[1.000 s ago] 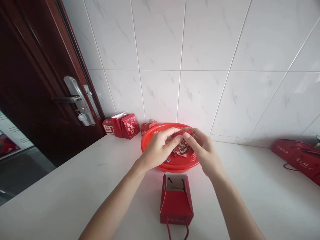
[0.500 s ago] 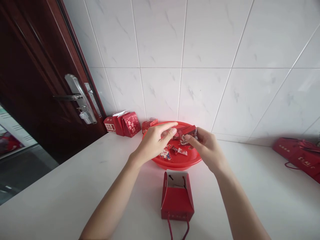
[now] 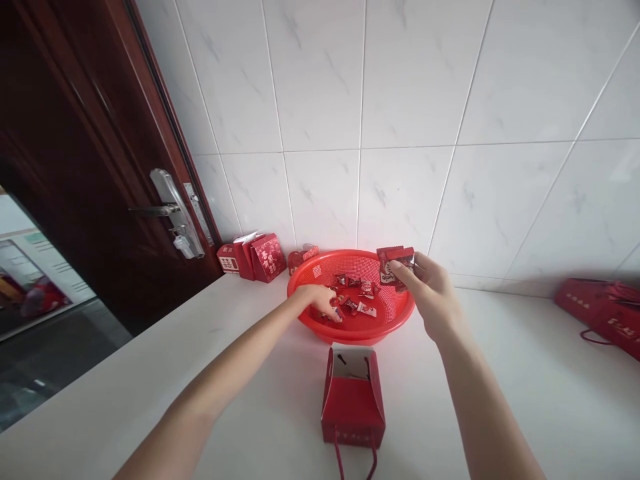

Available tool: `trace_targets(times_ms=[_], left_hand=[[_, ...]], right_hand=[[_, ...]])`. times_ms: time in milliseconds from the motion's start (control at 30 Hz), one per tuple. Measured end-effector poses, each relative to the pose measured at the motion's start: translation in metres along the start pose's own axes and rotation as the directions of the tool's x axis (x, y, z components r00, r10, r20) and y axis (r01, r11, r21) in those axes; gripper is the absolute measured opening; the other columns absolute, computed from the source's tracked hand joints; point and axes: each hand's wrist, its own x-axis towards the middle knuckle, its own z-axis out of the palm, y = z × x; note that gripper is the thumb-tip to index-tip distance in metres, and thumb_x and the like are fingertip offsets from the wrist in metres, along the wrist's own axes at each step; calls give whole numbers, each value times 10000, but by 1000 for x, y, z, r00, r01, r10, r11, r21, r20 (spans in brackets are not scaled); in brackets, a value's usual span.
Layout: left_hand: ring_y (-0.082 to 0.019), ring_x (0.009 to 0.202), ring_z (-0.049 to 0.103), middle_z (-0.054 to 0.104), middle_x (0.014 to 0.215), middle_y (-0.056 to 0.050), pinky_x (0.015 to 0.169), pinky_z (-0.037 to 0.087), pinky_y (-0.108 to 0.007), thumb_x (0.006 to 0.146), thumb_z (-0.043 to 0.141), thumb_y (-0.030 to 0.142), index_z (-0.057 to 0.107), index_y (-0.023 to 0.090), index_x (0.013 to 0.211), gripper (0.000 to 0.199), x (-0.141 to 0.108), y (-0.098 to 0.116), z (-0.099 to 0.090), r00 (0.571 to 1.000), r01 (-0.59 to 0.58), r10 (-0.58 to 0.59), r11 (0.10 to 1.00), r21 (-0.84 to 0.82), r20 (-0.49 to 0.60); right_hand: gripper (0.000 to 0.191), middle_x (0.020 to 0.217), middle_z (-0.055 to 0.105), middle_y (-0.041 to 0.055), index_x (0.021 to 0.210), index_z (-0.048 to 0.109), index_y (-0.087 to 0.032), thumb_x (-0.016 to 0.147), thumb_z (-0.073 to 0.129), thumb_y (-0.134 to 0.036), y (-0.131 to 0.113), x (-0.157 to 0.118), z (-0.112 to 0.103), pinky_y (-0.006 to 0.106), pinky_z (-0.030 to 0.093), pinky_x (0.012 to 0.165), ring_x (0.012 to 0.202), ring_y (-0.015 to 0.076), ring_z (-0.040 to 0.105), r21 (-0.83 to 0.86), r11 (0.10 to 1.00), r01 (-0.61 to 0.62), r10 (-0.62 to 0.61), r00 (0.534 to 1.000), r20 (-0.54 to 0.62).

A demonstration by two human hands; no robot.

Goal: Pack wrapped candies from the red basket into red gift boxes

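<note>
My left hand [image 3: 320, 300] reaches down inside the left part of a red plastic basket [image 3: 350, 333], its fingers closed around a small wrapped candy [image 3: 336, 309]. Above the basket's right rim, my right hand [image 3: 425, 283] pinches red wrapped packets [image 3: 395, 265] between thumb and fingers. Several small red-wrapped candies [image 3: 367, 288] lie scattered on the basket's bottom. In front of the basket stands a red gift box [image 3: 353, 410] with its top open and its cord handles hanging toward me.
Small red boxes [image 3: 267, 257] stand against the tiled wall at the back left, with a red packet [image 3: 296, 260] beside them. Red bags [image 3: 600, 310] lie at the far right. A dark wooden door [image 3: 100, 133] with a metal handle is at the left.
My left hand has moved down into the basket and closed on a candy. My right hand has moved slightly right with its packets, away from my left. The view has shifted a little.
</note>
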Motion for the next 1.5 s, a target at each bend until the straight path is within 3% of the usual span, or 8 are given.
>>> trace_targets(times_ms=[200,333,467,700,833,1000,1200,1500], left_hand=[[-276,776,651,629,586,2,670,463,-289,357,937,268,617,212,569,389,16,0,11,994,-28,26,999,20,105],[-199,696,643,694,693,-27,615,462,-254,632,833,471,674,187,649,326,23,-6,0,992,-68,76,995,-76,98],[-182,829,688,721,1117,-72,634,512,-237,892,481,681,676,208,1109,556,28,-5,-10,997,-70,67,983,-169,-25],[-323,910,698,735,853,-87,748,532,-331,583,850,477,691,181,724,365,26,-5,4,995,28,-36,996,87,92],[-404,1046,661,742,1025,-136,877,530,-431,392,930,314,700,176,823,507,23,-4,13,987,52,-82,978,201,140],[-389,1090,632,689,1215,-158,892,529,-445,360,928,289,668,177,1010,708,26,-4,14,988,47,-76,978,204,137],[-248,820,645,677,817,-20,683,491,-293,515,854,297,625,195,738,335,25,-10,10,995,-33,30,999,37,98],[-130,703,542,593,876,-12,573,399,-218,866,500,180,526,189,913,55,33,3,9,911,-107,6,970,-220,-413]], right_hand=[[304,806,687,50,875,653,-192,802,690,-485,-2,1,-3,310,440,644,749,193,610,24,999,30,-30,1000,9],[298,797,683,47,865,653,-191,804,688,-481,-4,1,-4,308,445,639,736,188,609,34,998,50,-50,999,5],[297,792,686,46,870,657,-194,808,693,-482,-3,1,-5,311,461,643,742,197,624,32,998,53,-53,998,-16],[307,758,663,31,871,665,-203,814,692,-503,-2,1,-7,303,484,628,723,190,618,43,995,88,-86,995,-42],[295,784,678,42,881,675,-195,813,686,-481,-6,0,-7,307,482,643,747,193,624,41,996,76,-75,997,-25],[301,805,700,54,894,687,-185,800,694,-472,-5,0,-6,309,474,639,751,198,629,58,996,75,-73,997,-40],[303,806,703,51,908,693,-189,818,701,-479,-2,1,-9,315,490,656,750,199,637,78,992,103,-99,994,-45],[280,768,675,37,891,689,-190,805,705,-456,-11,-3,-11,319,490,647,743,202,633,101,989,106,-101,993,-54]])
